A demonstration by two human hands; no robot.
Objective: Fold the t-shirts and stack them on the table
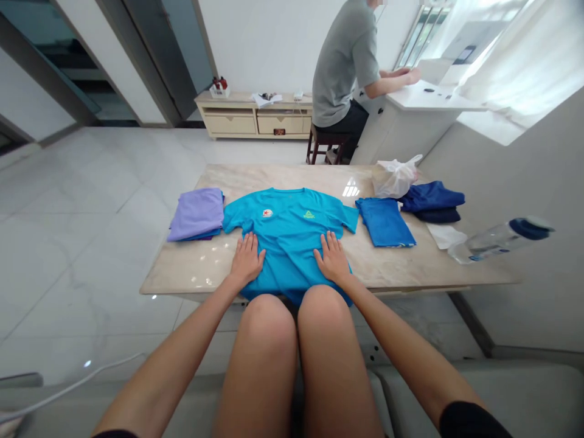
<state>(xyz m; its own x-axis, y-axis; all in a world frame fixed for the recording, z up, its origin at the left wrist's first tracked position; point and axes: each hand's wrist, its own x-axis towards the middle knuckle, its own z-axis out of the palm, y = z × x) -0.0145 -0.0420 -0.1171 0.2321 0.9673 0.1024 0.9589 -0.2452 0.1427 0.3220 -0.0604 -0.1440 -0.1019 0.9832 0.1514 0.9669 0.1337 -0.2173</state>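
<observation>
A turquoise short-sleeved T-shirt [287, 234] lies spread on the marble table [191, 267], its collar pointing away from me and its lower part running over the near edge to my knees. My left hand [247, 260] rests flat on the shirt's left side with the fingers apart. My right hand [332, 258] presses flat on the opposite side in the same way. Neither hand grips the cloth. A folded lavender garment [197, 214] sits left of the shirt, and a folded blue garment [384, 222] sits to its right.
Folded navy clothes [431, 201], a white plastic bag [395, 177], a white cloth [446, 236] and a lying plastic bottle [499, 240] occupy the table's right end. Beyond it, a seated person [342, 73] works at a white counter [424, 100]. A low cabinet [255, 115] stands against the wall.
</observation>
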